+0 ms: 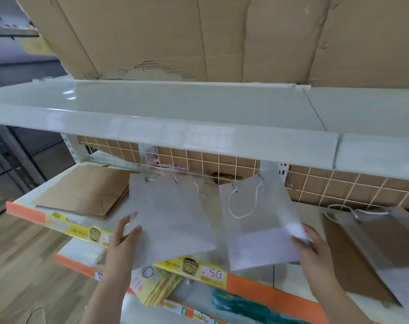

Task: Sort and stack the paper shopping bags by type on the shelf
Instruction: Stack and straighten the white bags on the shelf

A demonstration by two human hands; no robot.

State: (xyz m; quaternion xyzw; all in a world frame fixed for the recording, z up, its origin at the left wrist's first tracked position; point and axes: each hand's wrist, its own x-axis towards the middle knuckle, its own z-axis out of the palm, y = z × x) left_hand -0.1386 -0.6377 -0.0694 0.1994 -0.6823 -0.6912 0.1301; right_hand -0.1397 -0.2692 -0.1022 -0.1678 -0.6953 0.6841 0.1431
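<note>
sorting step | my left hand (123, 239) grips one white bag (173, 220), right hand (313, 244) grips another white bag (259, 220), both over the shelf (292, 277) front | next I guess: stack them together, away from the brown bags (86, 190)

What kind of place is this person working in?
Most likely a shop aisle: white metal shelving with orange price strips, a "5.0" price tag, and paper bags laid out like stock.
</note>
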